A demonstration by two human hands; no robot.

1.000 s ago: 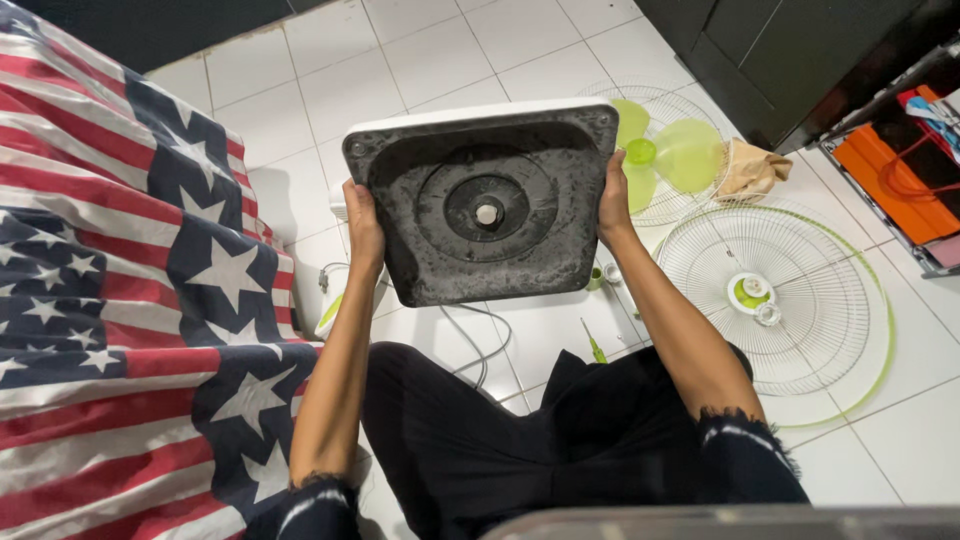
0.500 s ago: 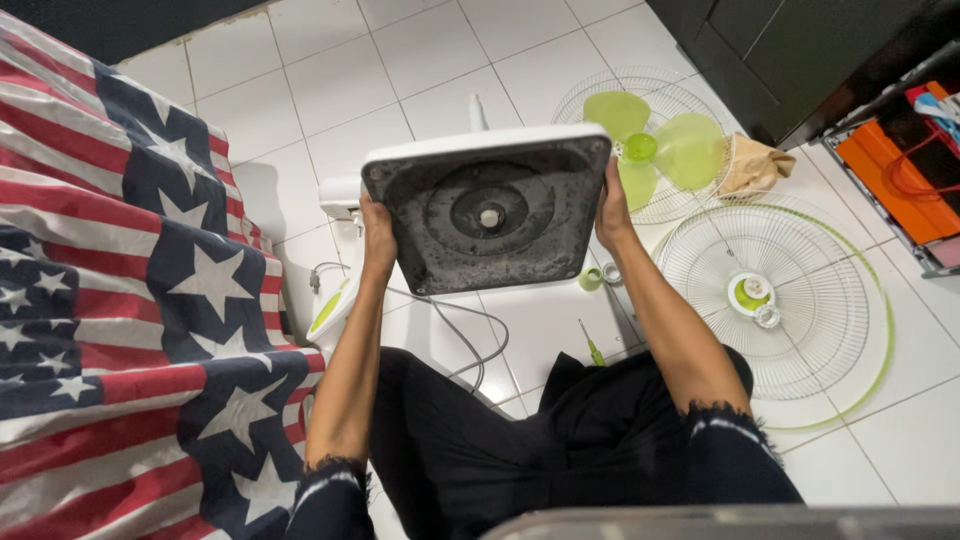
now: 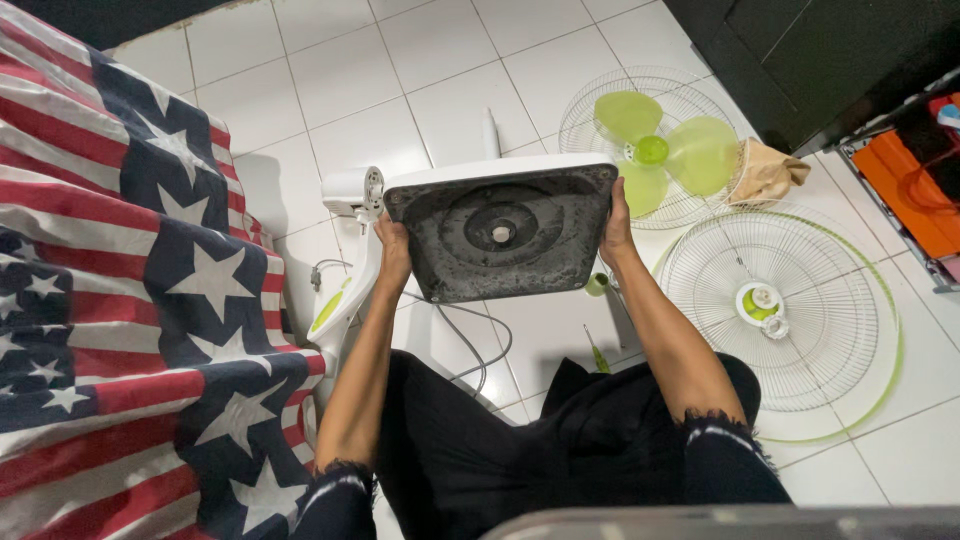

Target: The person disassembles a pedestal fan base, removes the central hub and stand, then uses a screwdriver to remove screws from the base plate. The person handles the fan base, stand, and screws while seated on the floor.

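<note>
1. Since the earlier frame, the square fan base sits farther out from the body, over white floor tiles.
2. Left hand and right hand press flat on opposite edges, underside facing up.
3. Flag cloth crowds the left; a wire fan guard lies right.
</note>
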